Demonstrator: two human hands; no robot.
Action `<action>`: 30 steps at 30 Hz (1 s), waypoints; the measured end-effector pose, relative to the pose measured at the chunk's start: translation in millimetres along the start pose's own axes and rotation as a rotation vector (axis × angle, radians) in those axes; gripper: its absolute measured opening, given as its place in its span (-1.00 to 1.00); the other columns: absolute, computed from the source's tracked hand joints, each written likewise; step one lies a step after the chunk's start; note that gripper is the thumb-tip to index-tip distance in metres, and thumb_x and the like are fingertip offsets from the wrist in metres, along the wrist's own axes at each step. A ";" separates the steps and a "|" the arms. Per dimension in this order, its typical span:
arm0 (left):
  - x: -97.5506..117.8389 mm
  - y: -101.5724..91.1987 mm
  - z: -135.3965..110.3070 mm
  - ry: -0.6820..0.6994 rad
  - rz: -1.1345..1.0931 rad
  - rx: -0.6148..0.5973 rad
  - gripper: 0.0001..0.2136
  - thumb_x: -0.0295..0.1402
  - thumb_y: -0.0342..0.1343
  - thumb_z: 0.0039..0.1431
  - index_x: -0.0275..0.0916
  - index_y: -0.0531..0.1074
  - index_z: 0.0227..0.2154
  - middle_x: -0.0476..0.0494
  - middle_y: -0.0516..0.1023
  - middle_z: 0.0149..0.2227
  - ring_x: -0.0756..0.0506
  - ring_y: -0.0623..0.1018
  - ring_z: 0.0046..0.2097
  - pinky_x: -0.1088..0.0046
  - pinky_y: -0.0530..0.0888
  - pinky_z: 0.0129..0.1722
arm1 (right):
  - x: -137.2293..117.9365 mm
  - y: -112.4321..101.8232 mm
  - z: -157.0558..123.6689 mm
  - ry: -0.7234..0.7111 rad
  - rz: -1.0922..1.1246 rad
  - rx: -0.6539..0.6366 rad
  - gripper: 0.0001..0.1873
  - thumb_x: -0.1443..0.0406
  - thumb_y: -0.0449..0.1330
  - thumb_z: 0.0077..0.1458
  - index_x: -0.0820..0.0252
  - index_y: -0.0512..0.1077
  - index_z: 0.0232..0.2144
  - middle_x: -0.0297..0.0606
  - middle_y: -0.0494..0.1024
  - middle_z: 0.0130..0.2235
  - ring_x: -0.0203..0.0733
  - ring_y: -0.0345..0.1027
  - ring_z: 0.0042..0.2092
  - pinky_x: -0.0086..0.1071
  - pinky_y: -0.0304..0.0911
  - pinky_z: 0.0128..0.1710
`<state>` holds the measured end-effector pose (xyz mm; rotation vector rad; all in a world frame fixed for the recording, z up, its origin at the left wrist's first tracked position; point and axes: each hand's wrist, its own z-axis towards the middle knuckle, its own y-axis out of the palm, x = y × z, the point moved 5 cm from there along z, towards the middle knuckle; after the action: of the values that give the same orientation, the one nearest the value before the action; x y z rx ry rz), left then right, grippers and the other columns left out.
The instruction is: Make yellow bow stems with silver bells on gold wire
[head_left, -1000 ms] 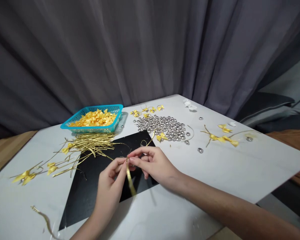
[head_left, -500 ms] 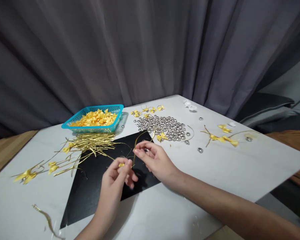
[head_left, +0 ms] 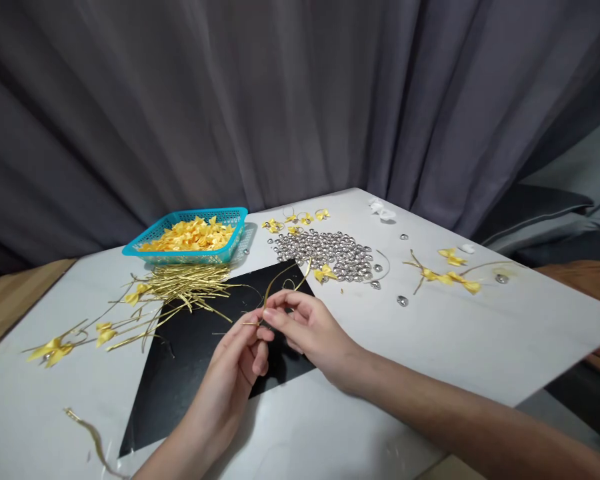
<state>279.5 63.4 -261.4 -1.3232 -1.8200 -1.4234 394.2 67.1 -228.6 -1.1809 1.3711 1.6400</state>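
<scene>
Above the black sheet, my left hand and my right hand meet fingertip to fingertip. Both pinch a thin gold twist tie; its upper length curves up past my right fingertips, and a short end pokes out left over my left fingers. A yellow bow seen earlier in my left fingers is now hidden. Just beyond my right hand lies a loose yellow ribbon bow, beside a pile of shiny silver heart-like beads.
A blue basket of yellow bows stands at the back left, with a heap of gold ties before it. Tied bows lie left, more bows right. White scraps rest near the far edge. A grey curtain hangs behind.
My hands have come together; my right fingertips moved down and left to meet my left ones. My left hand turned slightly, and the yellow bow in it went out of sight.
</scene>
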 end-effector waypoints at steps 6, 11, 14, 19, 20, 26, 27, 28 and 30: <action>9.5 4.3 -3.3 0.044 0.126 -0.120 -0.32 -0.25 0.33 -0.09 -0.28 0.23 0.11 -0.17 0.63 -0.37 0.12 0.38 -0.62 0.63 0.35 -0.55 | -15.2 -20.0 3.8 -0.079 0.043 0.184 -0.82 0.23 0.22 0.06 0.23 0.34 -0.37 -0.52 0.20 -0.55 -0.52 -0.17 -0.64 -0.48 -0.24 -0.67; 14.1 7.0 -5.3 0.126 0.279 -0.269 -0.27 -0.32 0.24 0.05 -0.30 0.00 0.21 -0.30 0.64 -0.24 -0.01 0.54 -0.51 0.52 0.41 -0.49 | -23.2 -28.1 3.9 -0.092 0.124 0.243 -0.83 0.25 0.23 0.07 0.20 0.31 -0.37 -0.57 0.10 -0.63 -0.50 -0.15 -0.67 -0.48 -0.23 -0.69; 12.2 4.8 -6.3 0.138 0.300 -0.318 -0.33 -0.39 0.22 0.05 -0.31 0.03 0.18 -0.29 0.64 -0.23 -0.01 0.55 -0.49 0.53 0.39 -0.47 | -24.2 -28.8 3.8 -0.092 0.121 0.253 -0.85 0.25 0.21 0.09 0.19 0.31 -0.36 -0.58 0.10 -0.64 -0.50 -0.14 -0.68 -0.48 -0.22 -0.70; 10.5 1.9 -6.5 0.128 0.302 -0.322 -0.38 -0.42 0.22 0.02 -0.30 0.09 0.13 -0.26 0.64 -0.21 0.00 0.55 -0.48 0.54 0.37 -0.45 | -21.8 -27.0 4.8 -0.106 0.130 0.221 -0.85 0.26 0.20 0.10 0.20 0.30 -0.36 -0.59 0.08 -0.65 -0.51 -0.15 -0.69 -0.49 -0.20 -0.70; 10.5 2.2 -6.8 0.124 0.302 -0.323 -0.37 -0.42 0.22 0.01 -0.29 0.08 0.14 -0.27 0.64 -0.20 -0.01 0.56 -0.47 0.53 0.36 -0.44 | -21.4 -26.5 4.9 -0.107 0.129 0.215 -0.85 0.27 0.20 0.10 0.20 0.30 -0.36 -0.60 0.08 -0.65 -0.51 -0.16 -0.69 -0.49 -0.20 -0.70; 13.0 6.4 -11.3 0.079 0.163 -0.270 -0.38 -0.33 0.15 0.02 -0.33 0.12 0.16 -0.29 0.63 -0.19 -0.06 0.56 -0.42 0.48 0.36 -0.40 | -17.6 -25.6 4.6 -0.056 0.129 0.212 -0.85 0.28 0.20 0.07 0.22 0.30 -0.41 -0.54 0.18 -0.59 -0.53 -0.12 -0.68 -0.52 -0.17 -0.70; 13.0 6.6 -10.9 0.066 0.132 -0.262 -0.39 -0.27 0.09 0.06 -0.33 0.12 0.17 -0.31 0.62 -0.17 -0.09 0.58 -0.38 0.45 0.37 -0.38 | -16.1 -25.8 5.0 -0.041 0.142 0.205 -0.86 0.28 0.19 0.06 0.23 0.29 -0.42 -0.51 0.22 -0.56 -0.54 -0.08 -0.67 -0.53 -0.14 -0.69; 13.0 6.0 -9.9 0.061 0.116 -0.256 -0.39 -0.21 0.02 0.10 -0.32 0.10 0.20 -0.32 0.61 -0.14 -0.13 0.59 -0.32 0.41 0.39 -0.34 | -14.3 -26.1 5.5 -0.028 0.161 0.197 -0.86 0.28 0.18 0.05 0.23 0.29 -0.43 -0.48 0.28 -0.51 -0.54 -0.04 -0.66 -0.53 -0.11 -0.68; 13.6 1.9 -5.6 0.082 0.156 -0.250 -0.39 -0.10 -0.14 0.20 -0.28 0.03 0.25 -0.32 0.59 -0.10 -0.21 0.58 -0.16 0.30 0.40 -0.21 | -10.5 -26.8 6.8 -0.001 0.207 0.182 -0.87 0.28 0.16 0.02 0.23 0.28 -0.44 -0.41 0.37 -0.42 -0.52 0.04 -0.63 -0.53 -0.05 -0.66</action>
<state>274.4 63.6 -247.4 -1.4691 -1.4884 -1.6326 420.9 79.9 -228.0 -0.9593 1.6492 1.6139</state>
